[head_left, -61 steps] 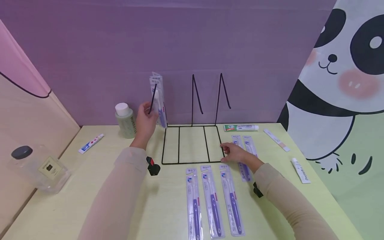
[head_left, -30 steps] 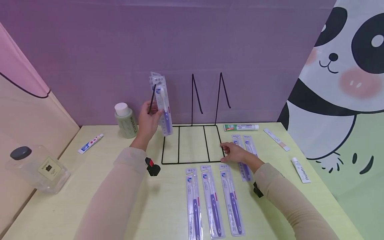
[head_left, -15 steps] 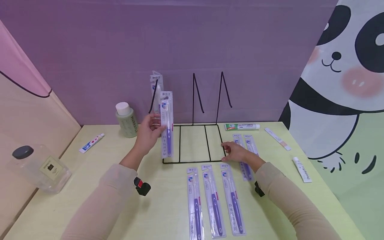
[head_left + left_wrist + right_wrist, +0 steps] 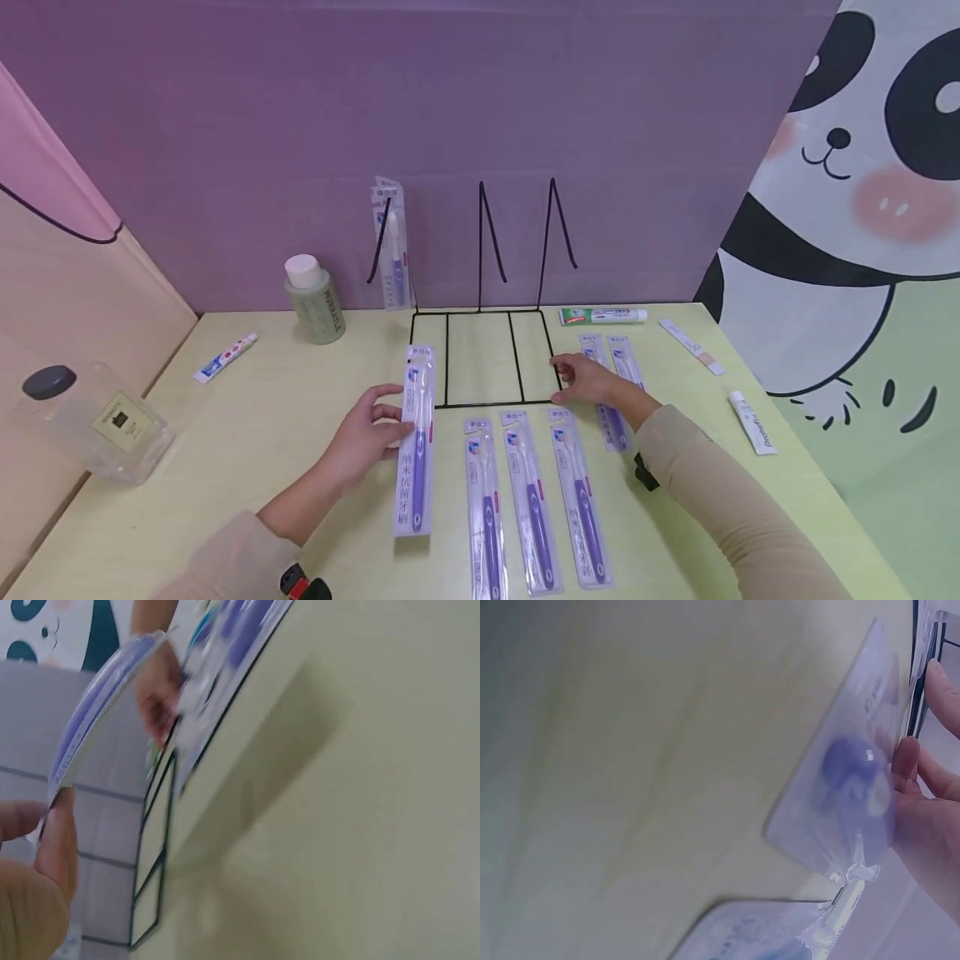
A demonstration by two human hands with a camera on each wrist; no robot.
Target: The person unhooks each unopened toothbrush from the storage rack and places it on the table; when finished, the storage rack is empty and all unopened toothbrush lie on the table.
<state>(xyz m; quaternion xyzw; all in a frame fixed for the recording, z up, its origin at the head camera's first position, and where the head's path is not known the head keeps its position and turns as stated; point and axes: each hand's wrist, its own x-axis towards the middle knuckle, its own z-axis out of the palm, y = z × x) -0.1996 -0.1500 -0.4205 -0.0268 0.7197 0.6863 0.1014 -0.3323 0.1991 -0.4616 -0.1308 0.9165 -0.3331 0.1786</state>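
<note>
My left hand (image 4: 367, 442) pinches a packaged toothbrush (image 4: 417, 446) by its left edge, just above the table at the rack's front left. The pack is clear with a purple handle; the left wrist view shows the same toothbrush pack (image 4: 97, 712) edge-on between thumb and fingers. The black wire display rack (image 4: 480, 406) has three upright hooks. On its left hook hang toothbrush packs (image 4: 392, 250), overlapping so their number is unclear. My right hand (image 4: 588, 382) holds the rack's right side bar between thumb and fingers; the right wrist view shows these fingers (image 4: 941, 697) at the wire.
Three toothbrush packs (image 4: 536, 504) lie in a row before the rack, two more (image 4: 615, 425) partly under my right forearm. Around stand a green bottle (image 4: 317, 304) and a clear bottle (image 4: 105, 429). Toothpaste tubes (image 4: 602, 316) and a thin strip (image 4: 692, 347) lie near the edges.
My left hand has drawn one toothbrush pack off the left hook and brought it forward and down toward the table. My right hand has stayed at the rack's right side.
</note>
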